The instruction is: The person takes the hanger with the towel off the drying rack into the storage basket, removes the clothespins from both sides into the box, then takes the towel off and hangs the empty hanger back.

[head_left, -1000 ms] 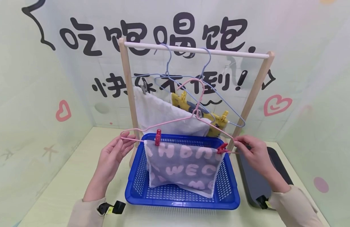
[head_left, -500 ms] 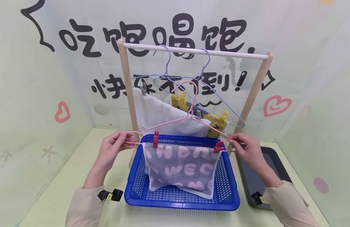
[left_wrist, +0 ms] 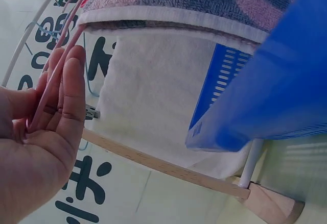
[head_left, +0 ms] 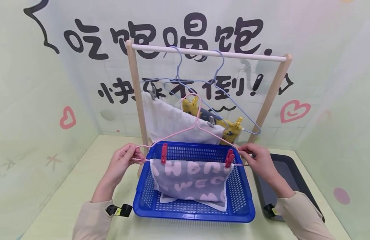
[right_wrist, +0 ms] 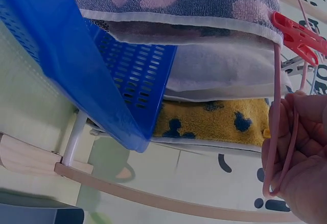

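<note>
A pink clothes hanger [head_left: 175, 134] is held in front of the rack by both hands. My left hand [head_left: 122, 163] grips its left end, and in the left wrist view the wire runs between thumb and fingers. The right end is pinched by my right hand [head_left: 258, 163]. Over the hanger's bottom bar hangs a grey-purple towel [head_left: 188, 180] with pink letters. A red clothespin [head_left: 164, 153] clips it on the left, and red clothespins [head_left: 229, 158] sit at the right. The towel's lower edge hangs inside the blue basket [head_left: 194, 217].
Behind the basket stands a rack with a white bar [head_left: 203, 52] and wooden posts. Blue hangers [head_left: 178, 66] on it carry a white towel [head_left: 175, 121] and a yellow towel [head_left: 233, 131], both clipped. A dark tray [head_left: 290, 173] lies at the right.
The pink hanger has shifted left and down, with the towel's top edge lower. My left fingers have closed more on the wire. The right hand has moved left with its end.
</note>
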The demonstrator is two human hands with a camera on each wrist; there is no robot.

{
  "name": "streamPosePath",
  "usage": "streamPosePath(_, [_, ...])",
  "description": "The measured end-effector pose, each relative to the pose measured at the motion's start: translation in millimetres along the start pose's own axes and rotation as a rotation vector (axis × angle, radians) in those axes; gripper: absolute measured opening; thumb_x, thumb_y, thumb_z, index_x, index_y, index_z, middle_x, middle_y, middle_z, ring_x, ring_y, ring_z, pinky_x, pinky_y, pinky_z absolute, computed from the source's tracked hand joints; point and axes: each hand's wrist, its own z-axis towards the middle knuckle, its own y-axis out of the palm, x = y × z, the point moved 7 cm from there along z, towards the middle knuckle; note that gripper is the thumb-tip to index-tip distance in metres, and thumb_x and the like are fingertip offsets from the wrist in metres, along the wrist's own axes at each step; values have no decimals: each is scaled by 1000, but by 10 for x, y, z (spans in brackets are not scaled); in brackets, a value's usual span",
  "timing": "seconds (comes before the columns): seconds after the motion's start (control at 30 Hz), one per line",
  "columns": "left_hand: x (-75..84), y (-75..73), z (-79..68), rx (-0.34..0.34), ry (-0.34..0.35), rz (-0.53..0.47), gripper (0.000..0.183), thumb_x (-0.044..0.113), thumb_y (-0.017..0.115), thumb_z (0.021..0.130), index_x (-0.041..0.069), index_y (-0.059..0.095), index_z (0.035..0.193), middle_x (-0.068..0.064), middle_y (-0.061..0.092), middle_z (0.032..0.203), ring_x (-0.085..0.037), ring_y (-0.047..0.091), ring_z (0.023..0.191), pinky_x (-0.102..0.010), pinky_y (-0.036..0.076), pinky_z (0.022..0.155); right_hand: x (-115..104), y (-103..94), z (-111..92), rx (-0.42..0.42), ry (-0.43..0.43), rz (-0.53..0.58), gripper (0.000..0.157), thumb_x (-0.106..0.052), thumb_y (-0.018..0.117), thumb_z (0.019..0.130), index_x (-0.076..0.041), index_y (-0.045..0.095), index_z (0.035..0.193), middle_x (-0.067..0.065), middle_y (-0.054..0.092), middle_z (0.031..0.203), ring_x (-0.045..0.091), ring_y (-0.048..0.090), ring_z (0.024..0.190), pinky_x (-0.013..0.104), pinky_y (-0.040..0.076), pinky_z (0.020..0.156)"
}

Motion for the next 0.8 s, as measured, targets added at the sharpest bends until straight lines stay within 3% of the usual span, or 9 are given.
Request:
streamPosePath(0.2, [-61,-17,-31,57,-55,10,30,24,35,103,5,52,88,3,64,76,-8,63,70,-21,54,68,-33,-3,-18,12,-51,51,16,7,69,80,1,66,95,9,67,87,13,59,74,18,52,63])
streamPosePath(0.37, [-106,-34,-57,79,-95,23,31,27,36,103,7,52,88,3,63,76,-8,62,70,-21,54,69,-220,-80,-29,82,-209,127,30,16,71,70,4,66,96,16,65,96,14,56,88,11,45,77])
streamPosePath(0.43, [-107,-38,-62,77,-97,23,31,28,36,103,8,53,87,3,63,76,-8,62,71,-21,54,69,-287,-100,-32,103,-288,146,26,10,73,71,4,67,95,17,64,97,20,54,92,13,40,81])
streamPosePath(0.5, [-93,-36,-65,71,-93,23,30,28,35,103,9,53,87,4,63,76,-7,62,71,-21,54,69,-295,-90,-29,109,-348,135,20,-7,74,78,2,68,95,15,64,97,26,51,94,19,37,83])
streamPosePath(0.63, [-70,-32,-60,75,-86,8,31,28,36,103,8,53,86,3,63,76,-7,62,70,-21,54,68,-312,-54,-5,86,-386,113,41,-43,65,86,-3,71,94,7,63,92,22,47,90,26,33,77])
streamPosePath(0.7, [-59,-28,-60,80,-86,5,31,26,36,103,7,53,87,3,63,76,-8,62,70,-21,54,68,-323,-37,7,64,-376,99,41,-44,65,86,-4,72,93,5,63,90,19,46,88,26,32,74])
streamPosePath(0.8, [-47,-24,-60,84,-87,6,30,25,36,103,6,52,87,3,63,75,-8,62,70,-21,54,67,-322,-15,18,29,-337,88,26,-29,74,81,-5,72,90,3,63,89,17,46,87,24,34,71])
